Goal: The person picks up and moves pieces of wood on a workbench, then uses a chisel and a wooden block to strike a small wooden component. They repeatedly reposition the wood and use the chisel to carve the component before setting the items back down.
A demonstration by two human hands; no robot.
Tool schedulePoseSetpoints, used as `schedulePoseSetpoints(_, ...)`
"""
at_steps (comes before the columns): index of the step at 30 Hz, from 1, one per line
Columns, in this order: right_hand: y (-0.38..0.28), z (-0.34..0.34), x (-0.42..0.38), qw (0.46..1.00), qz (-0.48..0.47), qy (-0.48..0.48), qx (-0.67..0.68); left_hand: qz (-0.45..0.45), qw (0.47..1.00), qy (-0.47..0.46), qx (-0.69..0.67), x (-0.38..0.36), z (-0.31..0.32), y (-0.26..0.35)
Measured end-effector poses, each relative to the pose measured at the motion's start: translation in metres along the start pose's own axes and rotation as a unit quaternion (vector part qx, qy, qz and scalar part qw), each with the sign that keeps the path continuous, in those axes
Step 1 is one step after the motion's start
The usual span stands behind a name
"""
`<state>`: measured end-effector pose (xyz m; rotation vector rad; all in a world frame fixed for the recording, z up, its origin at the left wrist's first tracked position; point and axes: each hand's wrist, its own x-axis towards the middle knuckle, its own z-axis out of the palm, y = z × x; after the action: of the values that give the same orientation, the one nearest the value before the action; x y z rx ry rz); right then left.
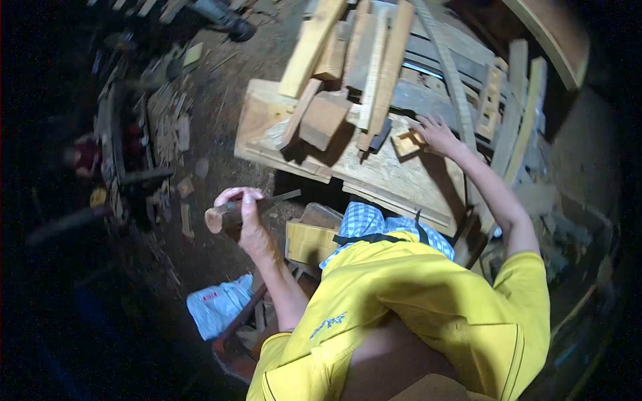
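My left hand [246,217] is wrapped round the thick wooden handle of a chisel [231,215], held out to the left of the workbench. Its narrow flat blade points right, towards the bench edge. Over the bench top, my right hand [438,136] reaches forward with its fingers spread. A small notched wooden block [404,144] lies right by those fingers. To the left of that block is a dark, small rectangular piece [380,134], close to the ends of some long wooden strips.
Long wooden strips [388,67] and a thick wood block [324,120] lie on the bench [394,180]. More planks [515,113] lean at the right. Below are a yellowish wooden box [309,242] and a light blue bag [219,306]. Wood scraps [170,117] litter the floor at left.
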<state>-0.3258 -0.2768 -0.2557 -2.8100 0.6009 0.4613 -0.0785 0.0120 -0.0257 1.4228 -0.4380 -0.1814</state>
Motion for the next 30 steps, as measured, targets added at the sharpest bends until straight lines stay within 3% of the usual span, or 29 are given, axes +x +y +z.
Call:
schedulePoseSetpoints(2, -0.022, -0.021, 0.017, 1.0, 0.001, 0.01, 0.027, -0.024, 0.999, 0.025, 0.013, -0.001, -0.008, -0.006)
schedulePoseSetpoints(6, -0.099, -0.098, 0.072, 0.973, -0.114, 0.168, 0.114, -0.073, 0.997, 0.023, -0.019, 0.002, -0.008, -0.021)
schedulePoseSetpoints(7, -0.121, -0.108, 0.094, 0.945, -0.193, 0.238, 0.113, -0.078, 0.996, 0.013, -0.045, 0.002, -0.007, -0.025)
schedulePoseSetpoints(9, -0.158, -0.105, 0.145, 0.929, -0.259, 0.263, 0.024, -0.099, 0.992, 0.014, -0.077, 0.004, -0.007, -0.025)
schedulePoseSetpoints(10, -0.176, -0.1, 0.167, 0.907, -0.297, 0.29, 0.065, -0.097, 0.992, 0.006, -0.084, 0.004, -0.008, -0.025)
schedulePoseSetpoints(12, -0.205, -0.096, 0.204, 0.935, -0.286, 0.205, -0.052, -0.089, 0.992, 0.0, -0.091, 0.006, -0.01, -0.021)
schedulePoseSetpoints(13, -0.21, -0.094, 0.217, 0.935, -0.282, 0.208, -0.055, -0.097, 0.991, 0.011, -0.087, 0.005, -0.011, -0.017)
schedulePoseSetpoints(15, -0.215, -0.089, 0.238, 0.935, -0.291, 0.097, -0.177, -0.093, 0.992, 0.022, -0.085, 0.004, -0.022, -0.017)
schedulePoseSetpoints(17, -0.21, -0.081, 0.246, 0.923, -0.3, 0.112, -0.213, -0.093, 0.991, 0.028, -0.091, 0.003, -0.036, -0.022)
schedulePoseSetpoints(20, -0.207, -0.089, 0.232, 0.889, -0.352, 0.264, -0.126, -0.091, 0.99, 0.075, -0.074, 0.003, -0.055, -0.027)
schedulePoseSetpoints(23, -0.219, -0.108, 0.203, 0.867, -0.379, 0.32, -0.042, -0.096, 0.988, 0.109, -0.058, 0.004, -0.062, -0.025)
schedulePoseSetpoints(25, -0.227, -0.125, 0.182, 0.848, -0.368, 0.379, -0.039, -0.091, 0.989, 0.099, -0.06, 0.006, -0.064, -0.024)
schedulePoseSetpoints(27, -0.223, -0.159, 0.147, 0.866, -0.294, 0.386, 0.118, -0.094, 0.989, 0.095, -0.07, 0.007, -0.06, -0.02)
schedulePoseSetpoints(28, -0.214, -0.179, 0.129, 0.82, -0.26, 0.476, 0.184, -0.095, 0.988, 0.089, -0.076, 0.009, -0.055, -0.017)
schedulePoseSetpoints(30, -0.168, -0.205, 0.092, 0.858, -0.154, 0.421, 0.252, -0.097, 0.988, 0.064, -0.102, 0.011, -0.038, -0.012)
